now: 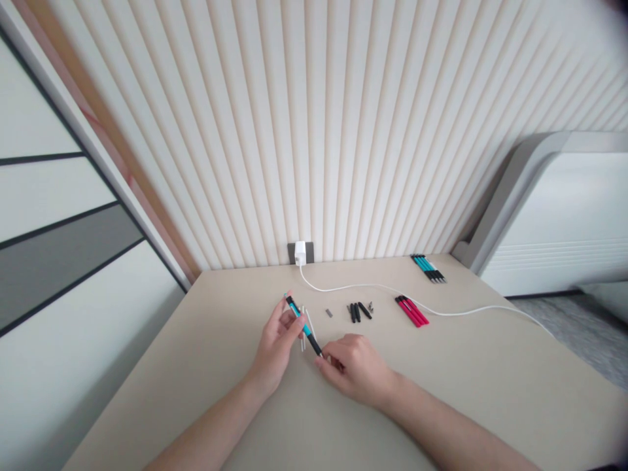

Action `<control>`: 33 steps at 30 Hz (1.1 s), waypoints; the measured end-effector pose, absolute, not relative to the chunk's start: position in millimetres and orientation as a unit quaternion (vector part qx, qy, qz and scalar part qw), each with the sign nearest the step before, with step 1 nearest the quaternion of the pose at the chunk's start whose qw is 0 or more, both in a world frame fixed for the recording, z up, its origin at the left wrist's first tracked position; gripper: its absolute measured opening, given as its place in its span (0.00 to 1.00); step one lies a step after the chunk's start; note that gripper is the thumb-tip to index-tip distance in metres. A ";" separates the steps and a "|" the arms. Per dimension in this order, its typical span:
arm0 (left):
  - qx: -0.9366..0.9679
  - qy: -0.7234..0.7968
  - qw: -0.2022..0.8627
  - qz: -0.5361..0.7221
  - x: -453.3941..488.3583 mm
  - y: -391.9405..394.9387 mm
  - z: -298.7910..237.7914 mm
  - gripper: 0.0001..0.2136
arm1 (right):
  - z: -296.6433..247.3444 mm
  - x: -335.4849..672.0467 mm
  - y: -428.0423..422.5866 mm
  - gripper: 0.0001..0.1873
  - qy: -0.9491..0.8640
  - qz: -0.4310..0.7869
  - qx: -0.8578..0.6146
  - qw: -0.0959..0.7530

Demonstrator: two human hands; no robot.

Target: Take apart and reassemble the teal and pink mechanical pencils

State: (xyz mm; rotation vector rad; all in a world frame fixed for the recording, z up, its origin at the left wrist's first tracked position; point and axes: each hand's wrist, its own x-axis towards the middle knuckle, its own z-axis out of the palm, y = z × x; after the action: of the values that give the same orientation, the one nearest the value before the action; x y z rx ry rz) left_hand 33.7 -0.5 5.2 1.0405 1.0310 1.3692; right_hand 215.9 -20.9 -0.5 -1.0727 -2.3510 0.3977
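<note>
Between the thumb and fingers of my left hand (275, 343) is a teal and black pen (308, 330), tilted so its black grip end slants down to the right. My right hand (358, 369) is closed, with thumb and fingertips pinched at the pen's tip. Whether a small loose part is also in those fingers is hidden. Behind the pen lie thin white refill tubes (303, 344) on the table. Further right are several black pen grips (357, 313), with small metal tips (371, 307) beside them. A little grey piece (329, 313) lies left of the grips.
Several red pen barrels (412, 312) lie side by side on the table (235, 301). Teal pens (428, 268) sit in a row at the back right. From a white charger (300, 253) at the wall, a white cable (363, 286) runs across to the right edge.
</note>
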 end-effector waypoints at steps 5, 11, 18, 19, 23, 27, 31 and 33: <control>0.458 0.431 0.546 0.554 33.3 -3.3 12.3 0.36 | 5.8 219.8 -19.4 0.21 -0.885 0.141 -0.362 0.256; 0.494 0.404 0.553 0.536 33.9 -4.8 10.5 0.30 | 4.8 225.2 -12.6 0.21 -0.845 0.153 -0.411 0.306; 0.562 0.401 0.535 0.487 30.9 -4.0 4.3 0.23 | 3.9 223.2 -13.4 0.19 -0.866 0.163 -0.383 0.277; 0.570 0.401 0.532 0.480 30.7 -3.9 4.0 0.22 | 3.8 223.2 -13.6 0.19 -0.868 0.161 -0.381 0.275; 0.590 0.399 0.526 0.465 31.2 -4.6 2.0 0.24 | 2.7 224.0 -12.6 0.20 -0.874 0.152 -0.377 0.267; 0.604 0.399 0.516 0.458 31.9 -5.7 -0.1 0.24 | 1.1 224.4 -11.8 0.20 -0.877 0.150 -0.376 0.260; 0.602 0.416 0.508 0.454 31.1 -5.5 1.8 0.22 | 1.5 223.7 -12.0 0.20 -0.879 0.150 -0.371 0.261; 0.594 0.422 0.507 0.461 30.8 -5.5 3.8 0.22 | 2.6 223.5 -12.2 0.20 -0.878 0.155 -0.370 0.263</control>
State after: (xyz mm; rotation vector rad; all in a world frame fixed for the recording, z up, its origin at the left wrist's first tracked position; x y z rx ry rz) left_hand 30.8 -5.5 3.8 1.4314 1.0170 1.1125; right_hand 223.5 -12.2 2.6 -1.0003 -2.3741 0.4185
